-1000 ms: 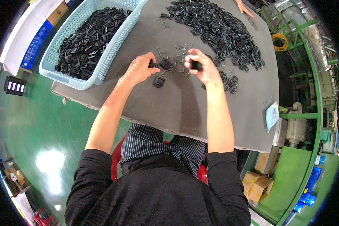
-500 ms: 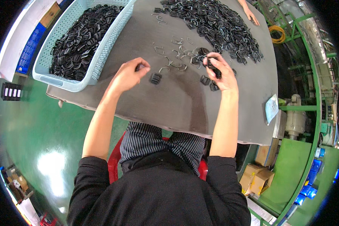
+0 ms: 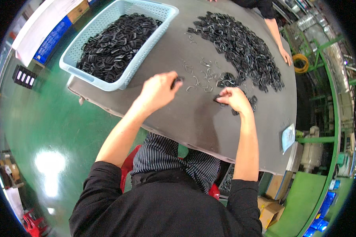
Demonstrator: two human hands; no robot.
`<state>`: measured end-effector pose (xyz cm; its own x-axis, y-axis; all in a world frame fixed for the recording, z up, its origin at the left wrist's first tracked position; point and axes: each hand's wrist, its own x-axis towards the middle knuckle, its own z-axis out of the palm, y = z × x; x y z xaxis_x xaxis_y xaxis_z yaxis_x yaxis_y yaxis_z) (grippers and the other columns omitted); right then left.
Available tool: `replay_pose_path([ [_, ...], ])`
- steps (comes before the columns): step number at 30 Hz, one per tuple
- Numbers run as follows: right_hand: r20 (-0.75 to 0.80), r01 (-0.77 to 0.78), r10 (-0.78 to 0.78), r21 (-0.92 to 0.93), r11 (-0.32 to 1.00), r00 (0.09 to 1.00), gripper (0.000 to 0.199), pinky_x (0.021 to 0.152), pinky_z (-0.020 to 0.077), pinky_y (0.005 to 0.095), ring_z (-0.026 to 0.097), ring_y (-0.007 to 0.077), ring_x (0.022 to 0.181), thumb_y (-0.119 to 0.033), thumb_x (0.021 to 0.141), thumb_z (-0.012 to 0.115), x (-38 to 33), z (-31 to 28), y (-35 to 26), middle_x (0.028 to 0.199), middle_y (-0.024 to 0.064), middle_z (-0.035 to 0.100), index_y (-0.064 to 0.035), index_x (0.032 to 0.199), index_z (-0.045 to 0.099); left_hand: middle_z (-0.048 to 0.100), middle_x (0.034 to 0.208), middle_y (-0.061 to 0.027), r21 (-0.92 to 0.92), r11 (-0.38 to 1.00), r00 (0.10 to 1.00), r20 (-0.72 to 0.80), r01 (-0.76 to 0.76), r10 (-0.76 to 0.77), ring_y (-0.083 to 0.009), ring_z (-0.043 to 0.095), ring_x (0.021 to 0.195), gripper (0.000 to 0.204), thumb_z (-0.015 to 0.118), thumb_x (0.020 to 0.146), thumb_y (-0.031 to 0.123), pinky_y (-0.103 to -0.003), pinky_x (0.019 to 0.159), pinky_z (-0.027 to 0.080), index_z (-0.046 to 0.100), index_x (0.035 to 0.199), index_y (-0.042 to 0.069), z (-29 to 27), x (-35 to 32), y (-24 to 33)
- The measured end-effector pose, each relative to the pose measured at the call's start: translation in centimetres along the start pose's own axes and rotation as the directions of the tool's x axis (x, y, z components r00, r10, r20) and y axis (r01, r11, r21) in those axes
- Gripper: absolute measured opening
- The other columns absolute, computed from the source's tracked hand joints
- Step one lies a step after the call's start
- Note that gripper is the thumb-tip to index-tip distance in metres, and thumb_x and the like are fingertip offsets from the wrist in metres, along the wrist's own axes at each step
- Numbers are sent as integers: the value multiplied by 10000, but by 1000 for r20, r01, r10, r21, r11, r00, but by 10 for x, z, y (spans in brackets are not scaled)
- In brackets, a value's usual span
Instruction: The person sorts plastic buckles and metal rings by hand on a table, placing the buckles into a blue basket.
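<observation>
My left hand [image 3: 159, 91] is closed, its fingertips pinching a black plastic buckle [image 3: 178, 81] above the grey table. To the right, my right hand [image 3: 234, 98] is closed on another dark buckle [image 3: 218, 98], partly hidden by the fingers. Several bent metal wire pieces [image 3: 201, 82] lie scattered just beyond and between the hands. A small group of black buckles [image 3: 228, 80] sits past my right fingers, and a few more [image 3: 252, 102] lie beside that hand, partly covered by it.
A light blue basket [image 3: 146, 55] filled with black buckles stands at the table's left. A large heap of black buckles mixed with wire pieces [image 3: 241, 47] covers the far side. Another person's hand [image 3: 284, 56] rests near the right edge. A blue-white packet [image 3: 288, 138] lies at the near right.
The view has shifted, so the basket and heap sit farther right. My left hand now pinches a buckle clearly; the right hand has turned palm-down, lower toward the table. The other person's arm shows more.
</observation>
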<state>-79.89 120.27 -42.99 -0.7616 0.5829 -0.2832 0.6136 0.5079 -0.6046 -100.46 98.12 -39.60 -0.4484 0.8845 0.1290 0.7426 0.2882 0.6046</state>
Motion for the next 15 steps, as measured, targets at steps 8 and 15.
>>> replay_pose_path([
  [8,-336,580,-529,64,812,779,539,769,487,322,619,211,855,-455,711,715,71,15,-274,921,140,647,-43,1048,631,536,1208,-194,442,882,942,-335,164,-7,-311,505,1137,550,701,741,232,-371,952,397,499,1229,79,-174,36,-78],
  [15,-533,377,-368,-96,921,762,537,941,428,392,531,303,1101,-427,702,715,59,-15,-148,1135,178,582,-84,1104,622,549,1197,-152,362,931,855,-497,48,149,-315,503,1133,457,657,793,167,-389,965,381,515,1217,72,-146,4,-50],
])
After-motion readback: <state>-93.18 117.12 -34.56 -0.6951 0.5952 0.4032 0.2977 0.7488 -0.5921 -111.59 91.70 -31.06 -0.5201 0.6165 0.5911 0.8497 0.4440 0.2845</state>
